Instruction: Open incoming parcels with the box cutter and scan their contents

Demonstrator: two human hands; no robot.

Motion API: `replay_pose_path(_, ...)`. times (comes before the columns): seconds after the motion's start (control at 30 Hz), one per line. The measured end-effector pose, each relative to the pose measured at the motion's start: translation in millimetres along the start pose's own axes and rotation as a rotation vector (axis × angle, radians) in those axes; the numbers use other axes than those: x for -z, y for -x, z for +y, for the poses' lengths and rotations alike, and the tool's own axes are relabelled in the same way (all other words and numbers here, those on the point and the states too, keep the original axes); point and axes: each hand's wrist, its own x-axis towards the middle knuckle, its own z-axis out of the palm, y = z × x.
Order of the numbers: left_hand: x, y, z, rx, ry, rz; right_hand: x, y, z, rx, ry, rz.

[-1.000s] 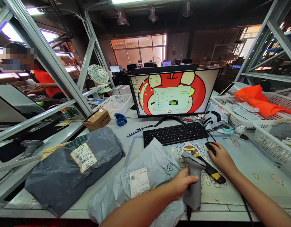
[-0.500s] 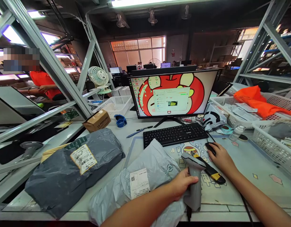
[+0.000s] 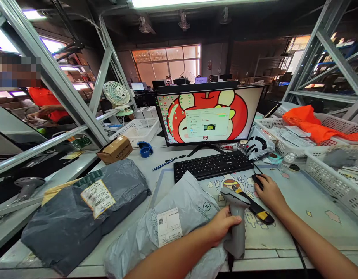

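My left hand (image 3: 222,226) is closed round the handle of a grey barcode scanner (image 3: 236,217), held upright over the near edge of the desk. A light grey mailer bag (image 3: 179,224) with a white label lies just left of it, under my forearm. My right hand (image 3: 268,193) rests curled over a black mouse (image 3: 256,180) on the printed desk mat. A black and yellow tool (image 3: 258,211) lies on the mat between my hands. Behind them are a black keyboard (image 3: 212,166) and a monitor (image 3: 209,116) showing a small window.
A dark grey parcel (image 3: 82,209) with a label lies at the left, a small brown box (image 3: 115,149) behind it. White baskets (image 3: 332,170) with orange cloth fill the right. Slanted metal rack beams (image 3: 59,81) stand at left; a person in orange sits beyond them.
Only my head has shifted a little, sliding the scene slightly left. Both hands keep their grip and place.
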Motion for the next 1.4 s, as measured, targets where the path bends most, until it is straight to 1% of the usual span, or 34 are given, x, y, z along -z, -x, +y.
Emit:
replay_pose_path(0.27,-0.8,1,1,0.009,0.004,0.006,-3,0,2,0.009,0.001,0.004)
replay_pose_path(0.5,-0.1,1,1,0.006,-0.004,0.001,-1,-1,0,0.015,0.003,-0.004)
replay_pose_path(0.7,-0.1,0,0,-0.003,0.021,-0.015,3,-1,-2,0.034,-0.071,0.000)
replay_pose_path(0.8,-0.1,-1,0,-0.002,0.015,-0.016,5,0,-3,0.023,-0.052,-0.009)
replay_pose_path(0.97,-1.1,0,2,-0.017,0.011,-0.021,0,0,1,0.049,-0.049,-0.039)
replay_pose_path(1.13,-2.1,1,3,-0.040,0.014,-0.028,-6,-2,5,0.088,-0.086,-0.018)
replay_pose_path(1.4,-1.3,2,1,-0.004,0.030,-0.026,-4,-2,3,0.077,-0.072,-0.031)
